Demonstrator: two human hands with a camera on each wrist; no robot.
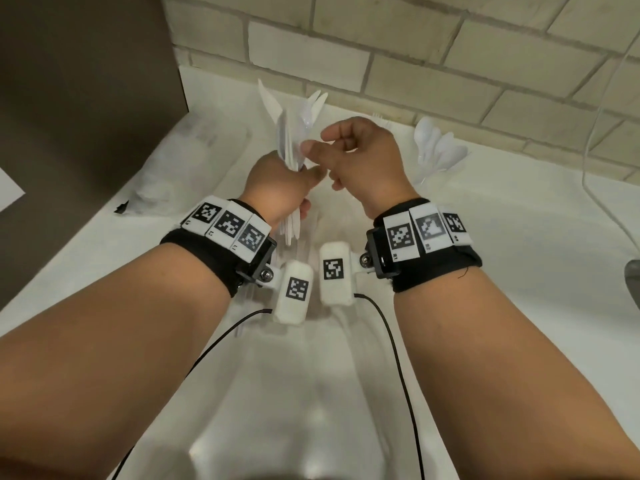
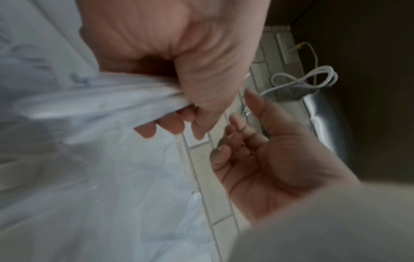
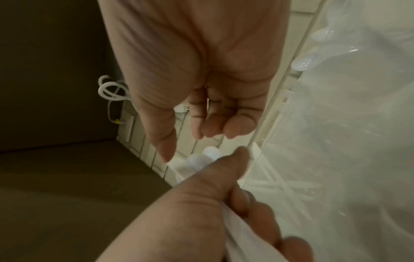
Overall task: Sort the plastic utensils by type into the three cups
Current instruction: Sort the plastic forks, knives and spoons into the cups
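Above the middle of the white counter [image 1: 502, 237], the left hand [image 1: 277, 188] was clamped around a bundle of white plastic utensils [image 1: 291, 133], its fingers curled about the handles while the heads fanned upward toward the tiled wall [image 1: 450, 46]. Spoon bowls showed among them, along with flat pointed pieces that may have been knives; the mix could not be told for certain. The right hand [image 1: 363, 157] hovered just beside the bundle, fingers loosely bent and holding nothing, its fingertips [image 1: 311, 147] close to one utensil's head.

Near the counter's back edge, to the right, a clear cup of spoons [image 1: 438, 150] stood with several bowls sticking up, so one type at least looked partly sorted. A few fork tines seemed to show behind the right hand, but whether they stood in a cup was hidden. The third cup could not be picked out. Toward the counter's left edge lay a crumpled clear plastic bag [image 1: 166, 181].

Judging by the handful left, a good share of the sorting remained.
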